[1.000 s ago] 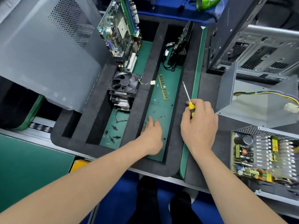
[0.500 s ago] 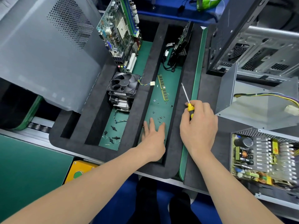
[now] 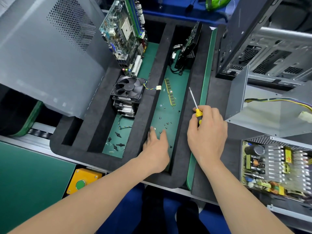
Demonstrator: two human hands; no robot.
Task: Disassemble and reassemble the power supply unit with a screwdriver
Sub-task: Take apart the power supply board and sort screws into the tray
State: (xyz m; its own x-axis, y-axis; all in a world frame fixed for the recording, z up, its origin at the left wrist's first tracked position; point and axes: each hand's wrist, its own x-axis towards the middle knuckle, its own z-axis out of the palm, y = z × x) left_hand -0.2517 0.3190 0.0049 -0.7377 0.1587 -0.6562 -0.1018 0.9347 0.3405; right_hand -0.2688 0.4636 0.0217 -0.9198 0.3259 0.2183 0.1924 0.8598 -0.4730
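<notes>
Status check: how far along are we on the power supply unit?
Done: the power supply's grey metal cover is off, leaving the component-packed circuit board exposed. In hand: the right hand grips the yellow-handled screwdriver, and the left hand reaches with straight fingers toward small loose dark screws in the black foam tray. Left: probably refitting the cover and driving the screws.

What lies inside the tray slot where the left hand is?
Loose screws, a memory stick and an upright black component. The left hand hides the floor beneath it.
</notes>
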